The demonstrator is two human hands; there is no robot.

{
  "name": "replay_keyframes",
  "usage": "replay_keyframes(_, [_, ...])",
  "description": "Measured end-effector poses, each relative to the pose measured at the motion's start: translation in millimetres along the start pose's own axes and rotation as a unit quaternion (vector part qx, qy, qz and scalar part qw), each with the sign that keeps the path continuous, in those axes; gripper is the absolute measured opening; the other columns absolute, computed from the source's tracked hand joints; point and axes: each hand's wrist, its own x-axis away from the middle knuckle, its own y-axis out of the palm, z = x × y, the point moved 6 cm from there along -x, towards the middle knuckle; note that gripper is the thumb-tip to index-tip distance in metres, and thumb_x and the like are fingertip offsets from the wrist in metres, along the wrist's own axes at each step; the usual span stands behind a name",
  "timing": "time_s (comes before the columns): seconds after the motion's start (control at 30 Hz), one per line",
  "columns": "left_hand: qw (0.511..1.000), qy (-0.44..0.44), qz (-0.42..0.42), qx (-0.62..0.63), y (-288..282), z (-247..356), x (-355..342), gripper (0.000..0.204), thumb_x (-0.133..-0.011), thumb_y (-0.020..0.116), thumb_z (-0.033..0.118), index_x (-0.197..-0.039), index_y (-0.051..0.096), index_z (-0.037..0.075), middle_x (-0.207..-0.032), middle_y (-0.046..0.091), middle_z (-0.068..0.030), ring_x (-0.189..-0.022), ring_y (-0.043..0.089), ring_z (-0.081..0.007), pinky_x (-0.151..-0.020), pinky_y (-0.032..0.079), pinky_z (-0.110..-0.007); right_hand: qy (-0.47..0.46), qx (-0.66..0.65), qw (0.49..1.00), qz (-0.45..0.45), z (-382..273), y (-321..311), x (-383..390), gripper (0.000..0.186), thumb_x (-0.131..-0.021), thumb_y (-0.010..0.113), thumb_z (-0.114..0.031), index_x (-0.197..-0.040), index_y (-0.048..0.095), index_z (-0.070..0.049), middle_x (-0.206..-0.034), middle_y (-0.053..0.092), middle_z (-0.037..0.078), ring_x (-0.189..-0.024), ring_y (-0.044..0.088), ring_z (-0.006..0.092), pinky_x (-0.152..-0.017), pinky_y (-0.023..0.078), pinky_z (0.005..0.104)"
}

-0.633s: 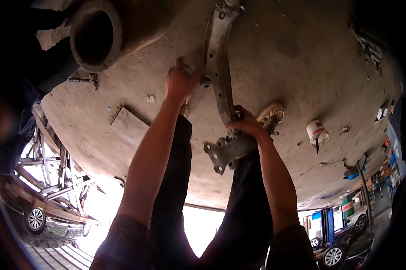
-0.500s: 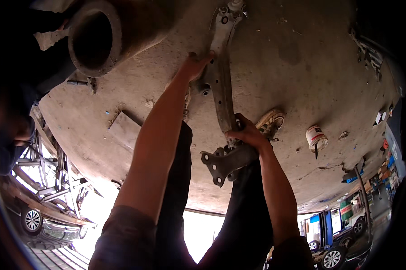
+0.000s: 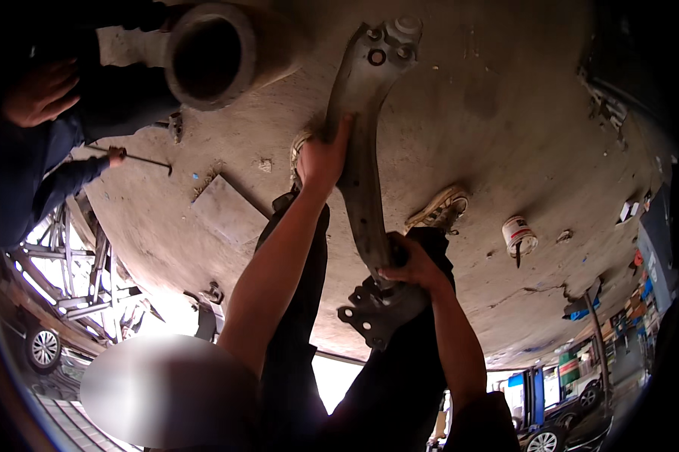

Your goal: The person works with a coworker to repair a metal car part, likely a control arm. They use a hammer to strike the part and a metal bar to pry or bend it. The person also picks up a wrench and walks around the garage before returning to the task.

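Over the floor (image 3: 505,151), a probably heavy, stiff suspension control arm (image 3: 364,169) is being gripped by the left hand (image 3: 325,160) mid-length and the right hand (image 3: 416,267) near its bracket (image 3: 388,310), sensible holds for balance.

Right of the metal bar (image 3: 363,162), open floor (image 3: 497,143) leaves room down to the shoe (image 3: 441,209) and bucket (image 3: 519,234). Left, a pipe (image 3: 247,56) and flat plate (image 3: 230,211) stand in the way.

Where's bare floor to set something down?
Mostly bare floor lies right of the metal part, beyond the right shoe and bucket. Left is crowded: wide tube, flat slab, a co-worker's hand with a rod.
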Motion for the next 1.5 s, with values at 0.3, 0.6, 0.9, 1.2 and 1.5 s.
replay_keyframes(0.3, [0.988, -0.005, 0.069, 0.135, -198.1, 20.1, 82.8, 0.062, -0.093, 0.043, 0.059, -0.096, 0.068, 0.002, -0.09, 0.069, -0.0225, -0.094, 0.063, -0.0434, -0.081, 0.048, -0.048, -0.002, 0.063, 0.996, -0.07, -132.8, 78.6, 71.0, 0.073, -0.063, 0.086, -0.024, -0.124, 0.055, -0.001, -0.116, 0.062, 0.011, -0.109, 0.055, 0.0189, -0.098, 0.042, 0.0339])
replay_keyframes(0.6, [0.99, -0.015, 0.141, 0.017, -282.4, -13.9, -8.9, 0.053, -0.099, 0.035, 0.046, -0.098, 0.065, 0.003, -0.093, 0.067, -0.0258, -0.092, 0.062, -0.0471, -0.08, 0.048, -0.054, -0.029, 0.066, 0.989, -0.126, -194.1, 146.0, -34.2, 0.074, -0.066, 0.082, -0.027, -0.129, 0.053, 0.0, -0.118, 0.062, 0.014, -0.112, 0.055, 0.0216, -0.1, 0.04, 0.0343])
replay_keyframes(0.9, [0.958, 0.185, 0.22, -0.014, -293.1, -33.1, 15.9, 0.037, -0.088, 0.06, 0.026, -0.114, 0.053, 0.001, -0.108, 0.059, -0.0198, -0.104, 0.055, -0.037, -0.089, 0.044, -0.046, -0.056, 0.053, 0.996, -0.048, -154.9, 161.5, -85.1, 0.087, -0.062, 0.084, -0.029, -0.135, 0.048, 0.002, -0.127, 0.058, 0.018, -0.12, 0.052, 0.0247, -0.104, 0.037, 0.0349])
replay_keyframes(1.2, [0.828, -0.224, -0.255, 0.446, -120.8, -132.0, 80.5, 0.056, -0.09, 0.066, 0.043, -0.125, 0.056, 0.001, -0.108, 0.064, -0.0085, -0.097, 0.06, -0.0152, -0.084, 0.048, -0.029, -0.058, 0.186, 0.98, -0.025, -163.1, 119.8, -103.8, 0.073, -0.061, 0.082, -0.019, -0.127, 0.055, -0.004, -0.114, 0.066, 0.014, -0.107, 0.062, 0.0248, -0.094, 0.047, 0.0342])
replay_keyframes(1.5, [0.675, -0.126, -0.24, 0.686, -39.3, -118.6, 46.4, 0.037, -0.099, 0.051, 0.04, -0.123, 0.053, 0.011, -0.112, 0.06, -0.0044, -0.1, 0.058, -0.0188, -0.085, 0.047, -0.033, -0.085, 0.311, 0.946, 0.011, -182.6, 95.4, -123.0, 0.086, -0.056, 0.087, -0.026, -0.13, 0.047, -0.009, -0.107, 0.066, 0.019, -0.101, 0.065, 0.0328, -0.086, 0.051, 0.0394])
